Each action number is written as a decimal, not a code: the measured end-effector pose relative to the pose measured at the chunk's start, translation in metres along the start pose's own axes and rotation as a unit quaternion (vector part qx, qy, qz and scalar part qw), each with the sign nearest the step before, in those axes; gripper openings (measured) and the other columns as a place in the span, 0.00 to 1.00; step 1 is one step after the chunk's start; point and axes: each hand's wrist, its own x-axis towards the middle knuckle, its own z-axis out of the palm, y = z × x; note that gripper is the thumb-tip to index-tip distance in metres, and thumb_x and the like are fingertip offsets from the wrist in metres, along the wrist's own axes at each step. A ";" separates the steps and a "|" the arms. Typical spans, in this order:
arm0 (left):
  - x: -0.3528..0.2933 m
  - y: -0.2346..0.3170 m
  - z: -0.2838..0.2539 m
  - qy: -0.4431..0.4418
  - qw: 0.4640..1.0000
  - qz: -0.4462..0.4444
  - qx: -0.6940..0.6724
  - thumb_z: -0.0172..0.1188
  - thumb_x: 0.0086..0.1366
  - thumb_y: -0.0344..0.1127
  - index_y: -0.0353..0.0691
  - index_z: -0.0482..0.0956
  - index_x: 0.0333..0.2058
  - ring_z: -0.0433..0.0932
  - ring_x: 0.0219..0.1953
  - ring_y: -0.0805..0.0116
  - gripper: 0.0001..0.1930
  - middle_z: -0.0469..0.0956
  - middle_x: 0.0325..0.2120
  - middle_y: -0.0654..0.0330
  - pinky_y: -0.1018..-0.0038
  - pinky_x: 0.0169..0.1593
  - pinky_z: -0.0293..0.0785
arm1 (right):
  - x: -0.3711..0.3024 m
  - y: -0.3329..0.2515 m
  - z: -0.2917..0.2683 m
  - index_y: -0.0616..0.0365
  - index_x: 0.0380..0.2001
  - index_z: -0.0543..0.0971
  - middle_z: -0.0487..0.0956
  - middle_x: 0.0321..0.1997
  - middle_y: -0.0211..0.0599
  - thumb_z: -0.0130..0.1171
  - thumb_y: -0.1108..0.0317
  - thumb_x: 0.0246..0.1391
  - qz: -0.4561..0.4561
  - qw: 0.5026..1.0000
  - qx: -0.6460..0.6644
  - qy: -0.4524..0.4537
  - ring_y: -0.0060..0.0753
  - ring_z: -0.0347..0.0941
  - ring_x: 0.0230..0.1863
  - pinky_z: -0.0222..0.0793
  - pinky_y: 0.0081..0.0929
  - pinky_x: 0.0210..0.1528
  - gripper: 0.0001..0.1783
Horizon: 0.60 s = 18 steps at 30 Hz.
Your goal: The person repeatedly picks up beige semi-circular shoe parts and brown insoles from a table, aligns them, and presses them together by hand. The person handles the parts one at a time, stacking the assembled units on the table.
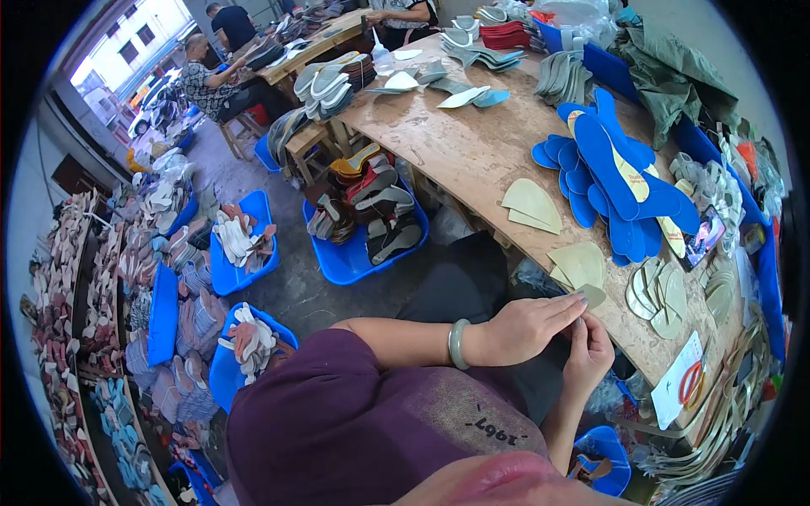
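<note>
Pale green-beige flat piece [596,297], rounded edge visible, sits at the near edge of the wooden table [548,228]. Left hand [519,329]: fingers straight, together, tips against the piece; thumb contact hidden. Right hand [589,350]: curled, fingertips pinching its lower edge. Rounded edge faces right; long axis undeterminable, partly covered.

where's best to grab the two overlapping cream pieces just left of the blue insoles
Probably pinch the cream pieces by their straight near edge, coming from the person's side: they lie flat and overlapping, with bare tabletop before that edge, while the blue insoles crowd their right.
</note>
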 end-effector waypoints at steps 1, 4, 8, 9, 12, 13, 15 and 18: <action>-0.001 0.000 0.000 -0.006 1.000 -0.006 0.001 0.56 0.57 0.23 0.26 0.70 0.54 0.78 0.50 0.55 0.24 0.76 0.50 0.46 0.68 0.50 0.78 | 0.000 -0.002 0.001 0.68 0.36 0.79 0.80 0.28 0.33 0.55 0.76 0.59 -0.003 1.000 0.010 0.005 0.20 0.75 0.30 0.71 0.18 0.35 0.07; -0.004 0.000 0.003 -0.011 1.000 -0.009 -0.015 0.56 0.56 0.23 0.27 0.70 0.54 0.78 0.51 0.55 0.24 0.76 0.50 0.46 0.69 0.49 0.79 | 0.002 0.000 -0.005 0.68 0.35 0.79 0.79 0.28 0.33 0.55 0.76 0.59 0.006 1.000 0.020 -0.022 0.20 0.75 0.29 0.71 0.18 0.35 0.06; -0.006 -0.005 0.005 -0.016 0.998 -0.035 -0.041 0.56 0.59 0.24 0.28 0.71 0.54 0.80 0.47 0.56 0.22 0.78 0.47 0.47 0.68 0.46 0.79 | 0.004 0.007 -0.005 0.68 0.34 0.79 0.79 0.28 0.33 0.55 0.77 0.58 0.024 0.999 0.022 -0.028 0.20 0.75 0.28 0.71 0.17 0.34 0.05; -0.006 -0.005 0.006 -0.017 0.996 -0.053 -0.064 0.56 0.60 0.25 0.29 0.72 0.53 0.81 0.45 0.56 0.21 0.79 0.46 0.48 0.68 0.45 0.79 | 0.004 0.009 -0.005 0.68 0.33 0.79 0.79 0.28 0.33 0.55 0.77 0.58 0.028 0.999 0.027 -0.030 0.20 0.75 0.28 0.71 0.18 0.34 0.05; -0.006 -0.012 0.005 -0.031 0.972 -0.141 -0.187 0.56 0.64 0.28 0.32 0.75 0.50 0.82 0.40 0.58 0.16 0.81 0.40 0.50 0.70 0.41 0.79 | 0.006 0.011 -0.001 0.67 0.31 0.78 0.78 0.27 0.33 0.55 0.78 0.56 0.022 0.999 0.015 -0.037 0.21 0.74 0.27 0.70 0.18 0.34 0.04; -0.005 -0.015 0.004 -0.037 0.955 -0.175 -0.236 0.56 0.65 0.29 0.33 0.76 0.49 0.83 0.38 0.60 0.15 0.82 0.38 0.51 0.70 0.40 0.78 | 0.006 0.012 0.000 0.67 0.30 0.78 0.78 0.27 0.33 0.55 0.79 0.55 0.016 0.999 0.006 -0.039 0.21 0.74 0.27 0.70 0.18 0.34 0.03; -0.003 -0.025 0.003 -0.050 0.933 -0.214 -0.285 0.56 0.66 0.31 0.34 0.77 0.47 0.83 0.36 0.64 0.12 0.82 0.36 0.52 0.73 0.38 0.77 | 0.009 0.016 0.003 0.67 0.29 0.77 0.78 0.26 0.33 0.55 0.79 0.53 0.003 0.999 -0.020 -0.045 0.21 0.74 0.27 0.70 0.18 0.33 0.03; -0.003 -0.032 0.003 -0.058 0.914 -0.249 -0.315 0.53 0.68 0.32 0.34 0.78 0.45 0.80 0.32 0.73 0.11 0.82 0.33 0.55 0.77 0.37 0.75 | 0.013 0.022 0.005 0.65 0.28 0.77 0.77 0.26 0.33 0.56 0.78 0.51 -0.017 0.997 -0.054 -0.060 0.20 0.73 0.27 0.69 0.18 0.33 0.02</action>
